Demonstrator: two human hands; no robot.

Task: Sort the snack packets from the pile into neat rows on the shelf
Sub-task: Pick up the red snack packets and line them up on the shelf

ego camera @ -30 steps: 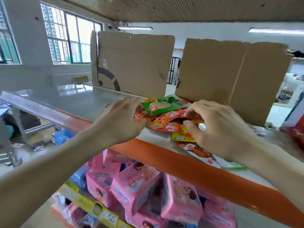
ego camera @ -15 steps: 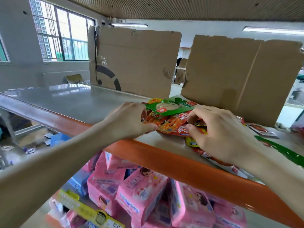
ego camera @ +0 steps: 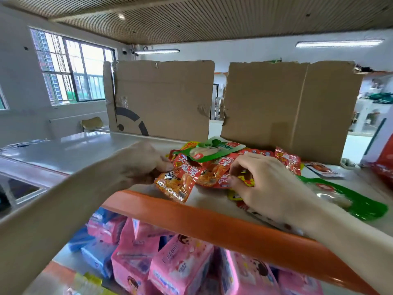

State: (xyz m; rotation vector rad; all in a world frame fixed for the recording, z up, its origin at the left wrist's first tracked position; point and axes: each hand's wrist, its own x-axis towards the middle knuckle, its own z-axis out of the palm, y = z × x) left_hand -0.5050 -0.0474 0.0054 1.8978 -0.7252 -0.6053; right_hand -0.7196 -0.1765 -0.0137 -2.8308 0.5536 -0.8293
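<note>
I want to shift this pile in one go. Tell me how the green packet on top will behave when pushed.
The green packet is probably floppy and light: thin film, lying nearly flat. It likely slides off easily, since it rests loose on glossy, crumpled red packets, and the left hand and right hand grip those, not it.

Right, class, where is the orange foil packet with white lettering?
Head view: the orange foil packet lies at the pile's left front, pinched by the left hand, just behind the orange shelf edge.
</note>
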